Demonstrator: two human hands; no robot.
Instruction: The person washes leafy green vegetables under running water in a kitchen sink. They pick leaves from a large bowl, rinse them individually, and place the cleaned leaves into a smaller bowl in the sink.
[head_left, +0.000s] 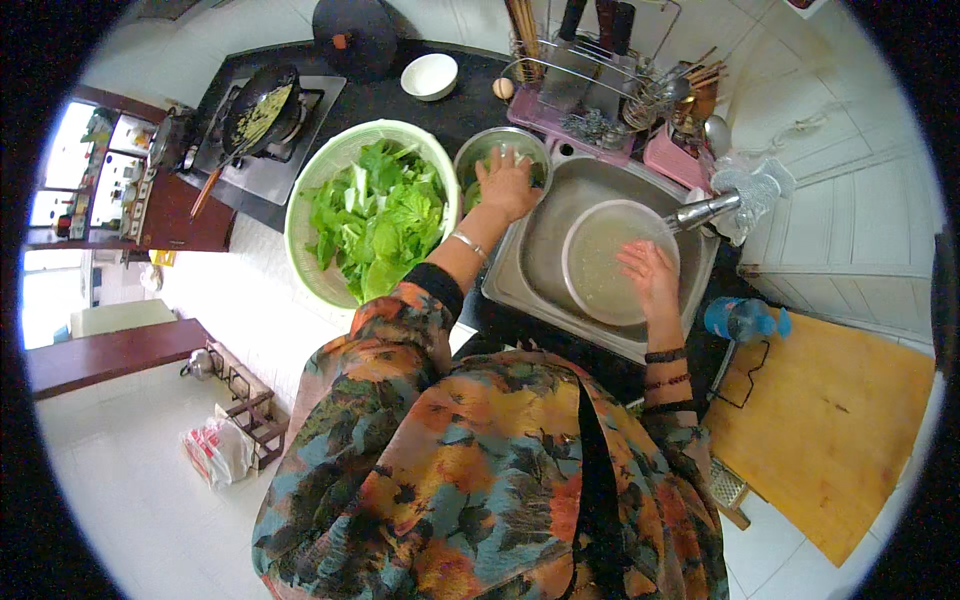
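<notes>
Palm down, my left hand (508, 186) reaches over a stainless steel bowl (546, 174) with its fingers spread. Some green leaves (472, 187) show in that bowl, and what lies beneath the palm is hidden. My right hand (649, 274) is over the right side of a round white basin (592, 289) of cloudy water, fingers extended and nothing seen in them. The basin sits in the steel sink (544, 232), under the metal faucet (701, 211). Left of the bowl, a green-rimmed colander (300, 217) holds a heap of leafy greens (382, 232).
A wok (262, 112) of yellowish food and a spatula stands on the gas stove (281, 169). A white bowl (430, 77) and an egg (503, 88) are behind the colander. Knives stand in a wire rack (600, 64). A blue-tinted bottle (742, 319) lies by a wooden board (832, 420).
</notes>
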